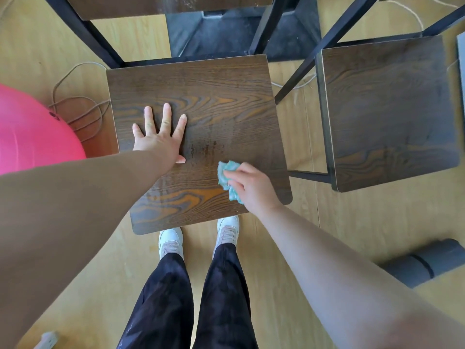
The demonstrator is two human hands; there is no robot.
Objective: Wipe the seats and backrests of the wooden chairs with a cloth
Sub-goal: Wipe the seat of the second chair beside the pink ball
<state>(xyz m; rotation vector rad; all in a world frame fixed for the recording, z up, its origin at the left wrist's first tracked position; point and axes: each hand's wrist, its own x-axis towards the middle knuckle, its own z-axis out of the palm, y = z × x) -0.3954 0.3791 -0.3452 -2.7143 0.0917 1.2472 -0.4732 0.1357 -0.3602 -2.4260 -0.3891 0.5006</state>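
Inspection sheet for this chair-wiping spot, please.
Surface: near chair seat, dark wood grain, wet-looking streaks at centre.
Job's things: teal cloth bunched on that seat; second chair seat to the right.
Clutter: pink ball at left; rolled grey mat at right, on the floor.
Hands: left hand flat on the seat, fingers spread; right hand grips the cloth.
Cables: brown cord looped beside the ball; white cable between the chairs.
Surroundings: light wooden floor.
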